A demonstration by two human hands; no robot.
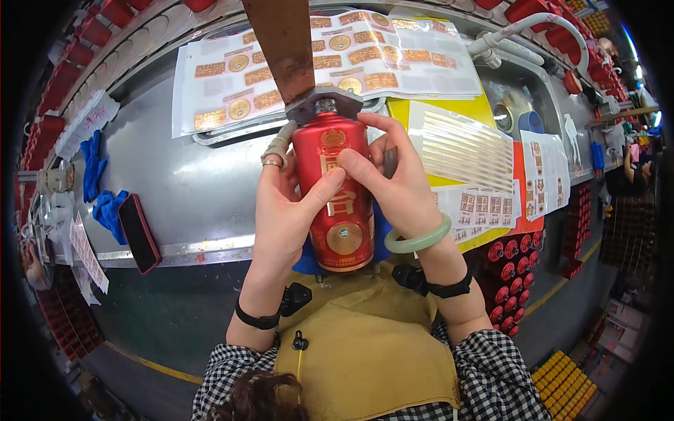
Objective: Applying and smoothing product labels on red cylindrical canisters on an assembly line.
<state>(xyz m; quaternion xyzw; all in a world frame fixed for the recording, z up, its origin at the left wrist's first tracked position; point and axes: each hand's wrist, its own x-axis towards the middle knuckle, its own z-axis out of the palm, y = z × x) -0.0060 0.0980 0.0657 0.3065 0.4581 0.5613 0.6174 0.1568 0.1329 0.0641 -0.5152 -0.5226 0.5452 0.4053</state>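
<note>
Left hand (279, 200): clamped on bottle's left side, thumb on front decal, fingertip covering on one finger.
Right hand (407, 184): clamped on right side, thumb on front too; jade-green bangle (419, 238) at wrist.
Red bottle (351, 221): between both hands, neck toward notched metal plate (344, 96); contact unclear.
Handling: likely stiff, fairly heavy, glossy so slippery, breakable if glass or ceramic (can't tell).
Grip: best by body sides, both hands, fingers off gold decals.
Decal sheets (365, 52): on steel bench (189, 193) beyond the plate.
Gold-strip sheet (463, 146): right, near sink (516, 88).
Phone (140, 235): left, beside blue gloves (109, 214).
</note>
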